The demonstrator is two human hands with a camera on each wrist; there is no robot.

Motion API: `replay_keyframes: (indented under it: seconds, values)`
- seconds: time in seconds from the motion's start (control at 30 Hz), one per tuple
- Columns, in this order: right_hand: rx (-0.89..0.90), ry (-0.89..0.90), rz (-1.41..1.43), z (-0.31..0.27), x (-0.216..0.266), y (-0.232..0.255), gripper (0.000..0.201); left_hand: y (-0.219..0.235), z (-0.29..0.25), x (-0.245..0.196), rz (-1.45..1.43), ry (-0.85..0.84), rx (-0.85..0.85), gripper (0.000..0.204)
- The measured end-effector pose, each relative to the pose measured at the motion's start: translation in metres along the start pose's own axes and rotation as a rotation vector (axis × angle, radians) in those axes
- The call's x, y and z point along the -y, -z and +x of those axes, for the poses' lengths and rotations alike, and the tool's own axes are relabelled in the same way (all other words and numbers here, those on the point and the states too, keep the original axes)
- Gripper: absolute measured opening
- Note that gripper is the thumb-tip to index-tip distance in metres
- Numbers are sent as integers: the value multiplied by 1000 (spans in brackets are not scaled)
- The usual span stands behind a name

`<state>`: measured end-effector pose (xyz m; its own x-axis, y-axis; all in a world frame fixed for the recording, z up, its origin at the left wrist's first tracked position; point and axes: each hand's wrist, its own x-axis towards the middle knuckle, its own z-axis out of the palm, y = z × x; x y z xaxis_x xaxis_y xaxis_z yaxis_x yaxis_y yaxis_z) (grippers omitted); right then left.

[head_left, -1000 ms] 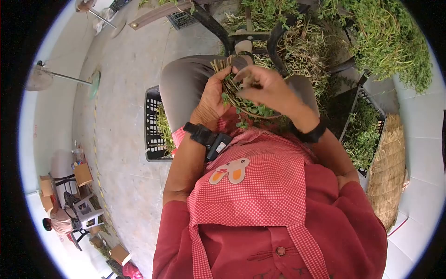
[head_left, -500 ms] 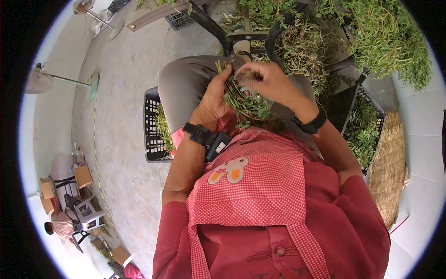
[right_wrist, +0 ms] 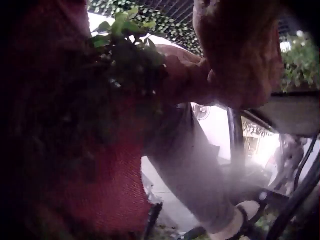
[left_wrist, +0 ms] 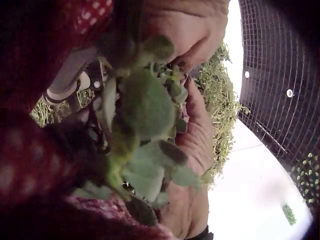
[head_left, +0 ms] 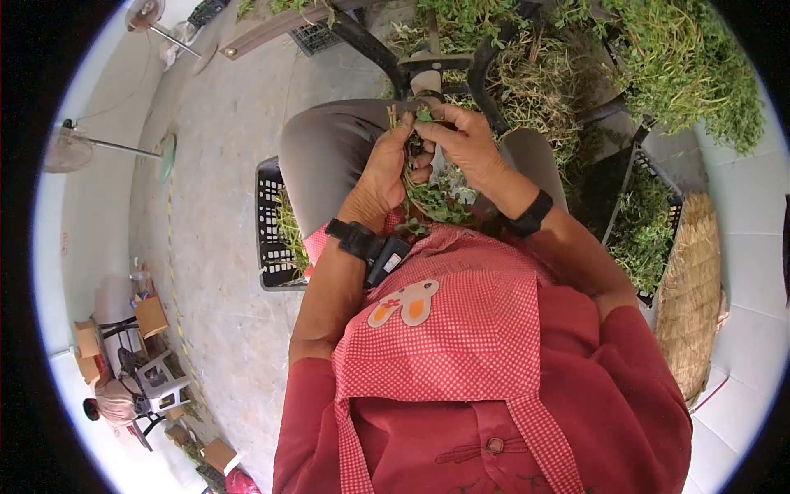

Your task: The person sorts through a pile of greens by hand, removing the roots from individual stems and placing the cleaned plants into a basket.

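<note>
My left hand grips a bunch of leafy green stems above the lap, its thumb laid along the stems. The cut ends poke out beyond that thumb, and the leafy part hangs back toward the apron. Close by the left thumb, my right hand pinches a small leafy sprig between thumb and fingers. Rounded leaves fill the middle of the left wrist view and partly cover the fingers. In the right wrist view the bunch is dark and blurred.
A black crate of stems stands beside the left leg. At the right are another crate of greens and a straw bundle. Greens spill over the table edge; a heap of stems lies beneath.
My right hand has come in toward the left thumb and now pinches a sprig there; earlier it hovered over the bunch, blurred. The bunch's leafy end has shifted slightly; my left hand keeps its grip.
</note>
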<state>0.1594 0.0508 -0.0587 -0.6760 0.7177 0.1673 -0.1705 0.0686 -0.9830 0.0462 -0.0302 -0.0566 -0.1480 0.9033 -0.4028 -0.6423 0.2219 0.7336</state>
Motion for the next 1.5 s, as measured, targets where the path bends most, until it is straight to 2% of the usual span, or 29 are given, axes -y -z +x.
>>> replay_keyframes:
  seconds: [0.07,0.2,0.3,0.37,0.4,0.47,0.5,0.57,0.6,0.67,0.8,0.87,0.93,1.0,1.03,1.1,1.13,1.2,1.33,1.4,1.43,1.5]
  values:
    - [-106,-278,374,-6,4,-2,15,1,0,-1,-25,-10,86,35]
    - [-129,-294,483,2,-9,4,11,-2,-2,0,-78,-29,91,31]
    - [-138,-253,524,4,-5,4,13,-3,-1,1,20,-51,129,23]
    - [-335,-281,503,6,1,1,10,-1,-2,0,-3,-19,204,15]
    - [-334,-281,502,15,-7,15,10,0,-4,0,-4,-20,204,15]
    - [-297,-115,727,38,-32,61,10,3,-9,3,17,-16,220,18]
    - [-298,-113,728,37,-23,67,10,3,-8,2,20,-16,221,18]
    - [-160,-172,738,34,1,74,12,4,-4,1,-191,-39,169,22]
    - [-158,-175,737,27,14,70,12,5,-2,1,-194,-39,168,22]
    - [-55,-375,648,7,33,55,15,7,2,2,-239,-5,83,28]
    - [32,-438,689,-5,24,37,11,1,-2,-2,-218,-4,31,29]
    - [155,-423,572,-9,11,33,13,-3,-6,-3,-248,-1,-28,27]
    - [97,-488,568,-12,5,28,13,-2,-4,-2,-255,-2,-36,27]
    - [141,-421,281,-13,7,23,15,0,-3,-1,-267,-7,-41,27]
    - [141,-420,278,-13,4,19,15,2,-2,-1,-262,1,-37,28]
    - [33,61,-253,-15,-3,8,25,0,-3,-2,-256,6,-34,28]
    - [33,62,-253,-15,-5,5,25,-1,-3,-2,-281,34,-17,29]
    - [-131,296,-530,-15,-4,-2,32,-1,-2,-1,-305,64,-2,29]
    - [-56,239,-701,-7,-16,-6,34,-6,-4,0,-298,46,-10,28]
    - [-34,309,-741,-4,-20,-5,34,-5,-5,0,-294,39,-31,27]
    - [-34,308,-741,-2,-21,-4,34,4,-2,1,-194,15,-31,26]
    - [-3,157,-351,-1,-21,0,26,13,2,4,-96,-7,-31,25]
